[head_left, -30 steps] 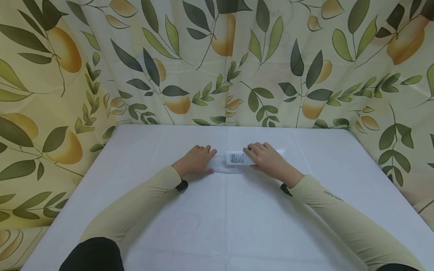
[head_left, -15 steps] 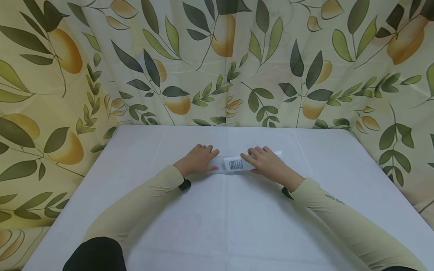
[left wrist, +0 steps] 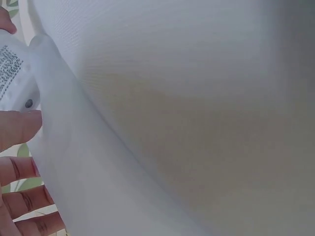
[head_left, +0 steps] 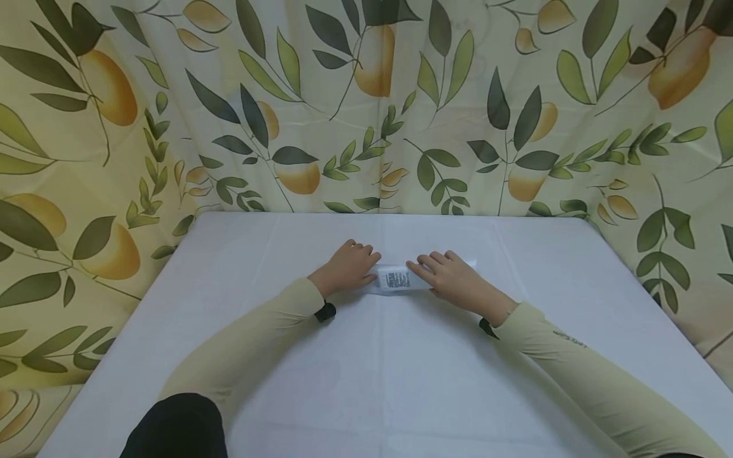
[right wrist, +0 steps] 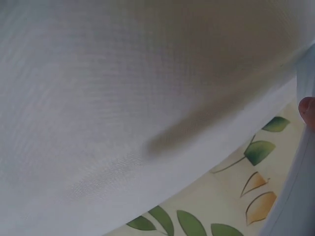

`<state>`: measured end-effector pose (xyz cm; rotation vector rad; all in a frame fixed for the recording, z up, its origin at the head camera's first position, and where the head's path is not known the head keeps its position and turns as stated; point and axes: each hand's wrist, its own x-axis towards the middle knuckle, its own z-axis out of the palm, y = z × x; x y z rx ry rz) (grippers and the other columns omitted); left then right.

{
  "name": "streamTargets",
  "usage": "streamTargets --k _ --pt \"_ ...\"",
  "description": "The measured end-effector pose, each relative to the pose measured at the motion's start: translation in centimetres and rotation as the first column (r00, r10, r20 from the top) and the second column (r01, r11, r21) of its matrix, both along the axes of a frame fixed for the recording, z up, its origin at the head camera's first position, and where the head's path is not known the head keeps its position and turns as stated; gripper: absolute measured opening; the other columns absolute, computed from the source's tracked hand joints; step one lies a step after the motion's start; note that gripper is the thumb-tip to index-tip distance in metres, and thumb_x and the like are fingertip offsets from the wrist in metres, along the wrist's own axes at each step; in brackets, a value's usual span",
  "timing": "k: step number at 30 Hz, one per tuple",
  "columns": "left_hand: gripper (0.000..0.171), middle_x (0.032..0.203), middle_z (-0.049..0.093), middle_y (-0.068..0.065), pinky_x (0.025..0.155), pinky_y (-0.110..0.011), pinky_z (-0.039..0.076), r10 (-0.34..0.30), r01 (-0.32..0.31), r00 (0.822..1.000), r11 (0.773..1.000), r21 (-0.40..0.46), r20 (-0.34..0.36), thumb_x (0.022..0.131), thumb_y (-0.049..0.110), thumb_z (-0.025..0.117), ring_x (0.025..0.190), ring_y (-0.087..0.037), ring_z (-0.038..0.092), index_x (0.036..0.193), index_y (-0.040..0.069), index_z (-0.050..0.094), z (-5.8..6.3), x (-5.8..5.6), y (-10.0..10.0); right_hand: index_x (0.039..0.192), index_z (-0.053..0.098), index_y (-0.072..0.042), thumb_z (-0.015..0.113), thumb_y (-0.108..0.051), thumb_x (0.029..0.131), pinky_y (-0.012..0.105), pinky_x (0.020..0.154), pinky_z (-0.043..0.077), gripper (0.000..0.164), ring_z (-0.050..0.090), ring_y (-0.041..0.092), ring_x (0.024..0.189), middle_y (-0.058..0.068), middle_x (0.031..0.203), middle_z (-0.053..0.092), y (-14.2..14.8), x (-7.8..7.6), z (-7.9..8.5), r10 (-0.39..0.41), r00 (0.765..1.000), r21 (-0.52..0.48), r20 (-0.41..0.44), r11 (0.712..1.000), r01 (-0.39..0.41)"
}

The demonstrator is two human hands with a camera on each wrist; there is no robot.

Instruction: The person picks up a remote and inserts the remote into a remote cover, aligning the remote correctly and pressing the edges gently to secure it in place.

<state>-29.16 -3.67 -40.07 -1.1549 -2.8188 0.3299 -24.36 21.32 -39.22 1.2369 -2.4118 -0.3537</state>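
A flat white bar (head_left: pixel 395 278) with a printed dark label lies across the far middle of the table, over or inside a translucent sleeve (head_left: pixel 372 288); I cannot tell which. My left hand (head_left: pixel 348 267) holds the sleeve's left end, its thumb close to the label. In the left wrist view the bar (left wrist: pixel 12 73) shows small print and a dark round spot, with the left hand's thumb (left wrist: pixel 19 129) beside it. From the right, my right hand (head_left: pixel 449 277) grips the bar, hiding much of it. Only a fingertip (right wrist: pixel 307 112) shows in the right wrist view.
A white cloth (head_left: pixel 378 375) covers the table, whose far edge runs just beyond the hands. Behind it hangs a curtain (head_left: pixel 321 108) printed with leaves and yellow fruit. Each wrist carries a black strap, seen below the left cuff (head_left: pixel 325 312).
My left hand has moved right along the sleeve, closer to the label. The bar shifted slightly left and down, then stayed. My right hand has slid a little left and down with it.
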Motion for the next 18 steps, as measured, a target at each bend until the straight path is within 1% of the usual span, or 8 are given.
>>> streamTargets --k 7,12,16,18 --pt "0.032 0.109 0.066 -0.007 0.100 -0.041 0.042 -0.001 0.002 1.000 1.000 0.031 -0.031 0.090 0.032 0.058 0.104 -0.023 0.062 0.114 0.012 0.059 0.14 -0.05 0.55 0.131 0.051 -0.011 0.082 -0.020 0.069 0.038 0.077 0.052 0.070 0.061 0.026 0.100 0.009 0.116 0.061 0.07 0.06 -0.08 0.020 1.000 -0.015 0.006 1.000 -0.020" --pt "0.028 0.105 0.068 -0.006 0.099 -0.042 0.042 -0.004 0.007 0.998 0.999 0.037 -0.066 0.090 0.029 0.056 0.100 -0.023 0.063 0.112 0.013 0.062 0.19 0.00 0.63 0.130 0.053 -0.008 0.083 -0.018 0.068 0.037 0.077 0.051 0.070 0.061 0.024 0.098 0.008 0.114 0.062 0.10 0.11 0.00 0.023 1.000 -0.005 0.017 1.000 -0.023" --pt "0.025 0.102 0.069 -0.004 0.098 -0.042 0.043 -0.007 0.012 0.993 0.999 0.038 -0.117 0.092 0.029 0.053 0.098 -0.022 0.064 0.111 0.017 0.064 -0.01 -0.04 0.54 0.129 0.055 -0.006 0.083 -0.017 0.067 0.036 0.076 0.051 0.069 0.061 0.025 0.095 0.008 0.111 0.063 0.04 0.17 0.04 0.040 0.999 0.005 0.009 0.999 -0.040" --pt "0.024 0.101 0.069 -0.003 0.098 -0.042 0.043 -0.009 0.015 0.990 0.999 0.040 -0.141 0.093 0.030 0.052 0.097 -0.022 0.064 0.110 0.019 0.065 -0.20 -0.08 0.48 0.128 0.056 -0.006 0.082 -0.015 0.068 0.036 0.075 0.052 0.067 0.061 0.024 0.094 0.008 0.109 0.063 -0.02 0.17 0.06 0.045 0.999 0.012 -0.002 0.999 -0.045"
